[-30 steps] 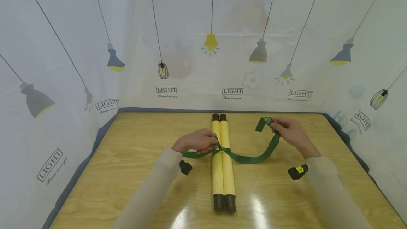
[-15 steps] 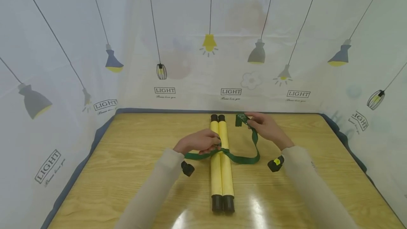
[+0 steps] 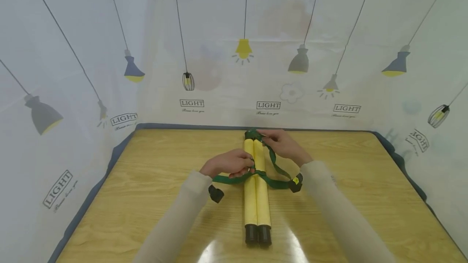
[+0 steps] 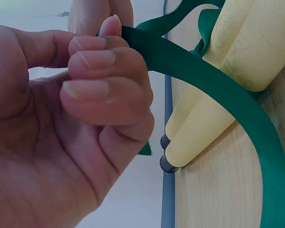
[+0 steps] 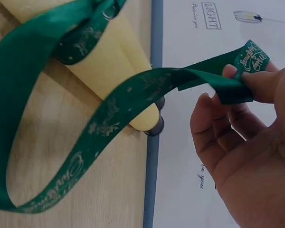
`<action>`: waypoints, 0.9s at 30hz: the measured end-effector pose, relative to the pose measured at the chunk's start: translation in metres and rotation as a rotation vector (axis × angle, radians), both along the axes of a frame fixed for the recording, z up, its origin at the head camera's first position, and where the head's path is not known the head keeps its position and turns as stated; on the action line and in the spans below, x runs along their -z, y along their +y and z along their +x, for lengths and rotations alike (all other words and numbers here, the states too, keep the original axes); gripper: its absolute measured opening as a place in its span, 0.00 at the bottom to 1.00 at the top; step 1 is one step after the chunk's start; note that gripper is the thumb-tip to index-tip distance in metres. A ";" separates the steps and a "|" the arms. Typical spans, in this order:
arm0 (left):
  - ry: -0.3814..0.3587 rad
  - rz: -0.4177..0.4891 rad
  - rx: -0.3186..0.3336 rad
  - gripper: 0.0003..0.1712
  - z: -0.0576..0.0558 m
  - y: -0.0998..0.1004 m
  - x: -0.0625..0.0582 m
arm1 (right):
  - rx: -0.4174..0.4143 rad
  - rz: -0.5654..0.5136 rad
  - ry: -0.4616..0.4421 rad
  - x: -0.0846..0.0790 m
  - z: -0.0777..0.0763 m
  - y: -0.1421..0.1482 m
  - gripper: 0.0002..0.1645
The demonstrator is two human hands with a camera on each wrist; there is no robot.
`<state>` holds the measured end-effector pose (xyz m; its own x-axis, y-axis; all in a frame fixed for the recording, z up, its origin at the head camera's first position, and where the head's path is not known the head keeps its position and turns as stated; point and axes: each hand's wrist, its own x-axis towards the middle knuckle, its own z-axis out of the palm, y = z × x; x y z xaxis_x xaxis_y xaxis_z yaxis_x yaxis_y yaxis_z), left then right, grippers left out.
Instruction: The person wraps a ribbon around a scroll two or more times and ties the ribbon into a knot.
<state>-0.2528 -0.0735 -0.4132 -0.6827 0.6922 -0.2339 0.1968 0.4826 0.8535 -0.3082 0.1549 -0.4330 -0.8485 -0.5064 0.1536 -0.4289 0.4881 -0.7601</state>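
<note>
Two pale yellow rolls with black end caps (image 3: pixel 250 202) lie side by side, pointing away from me. A green ribbon (image 3: pixel 276 184) crosses their middle, gathered where it passes over them. My left hand (image 3: pixel 231 163) is above the rolls, its curled fingers pinching the ribbon, which arcs down to the table in the left wrist view (image 4: pixel 256 123). Between thumb and fingers, my right hand (image 3: pixel 283 146) pinches the other length near its free end, over the far caps. Gold-white lettering marks that ribbon in the right wrist view (image 5: pixel 104 121). The left fingertips hide part of the crossing.
The wooden table (image 3: pixel 164 198) reaches to a dark blue edging (image 3: pixel 190 126) at the back. White wall sheets (image 3: pixel 215 19) printed with hanging lamps stand behind and on both sides. A black wrist camera (image 3: pixel 295 182) overlaps the ribbon in the head view.
My right hand has moved left with the ribbon end, from the right side to above the rolls' far ends. The ribbon now bends back over itself. My left hand has stayed nearly still.
</note>
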 end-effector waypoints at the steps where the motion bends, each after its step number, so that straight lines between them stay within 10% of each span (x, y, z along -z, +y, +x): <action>1: 0.002 0.004 0.008 0.24 0.000 0.000 0.000 | -0.017 0.018 0.003 0.001 0.000 -0.002 0.25; 15: -0.061 0.026 -0.021 0.24 -0.004 -0.003 0.001 | 0.042 0.123 -0.014 0.007 0.011 0.003 0.18; 27: -0.059 0.026 -0.015 0.26 -0.006 -0.005 -0.005 | -0.171 0.068 -0.059 -0.005 0.047 -0.004 0.21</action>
<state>-0.2585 -0.0788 -0.4084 -0.6790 0.6881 -0.2557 0.1389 0.4625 0.8757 -0.2607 0.1507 -0.4276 -0.7560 -0.6512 0.0668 -0.4655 0.4630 -0.7543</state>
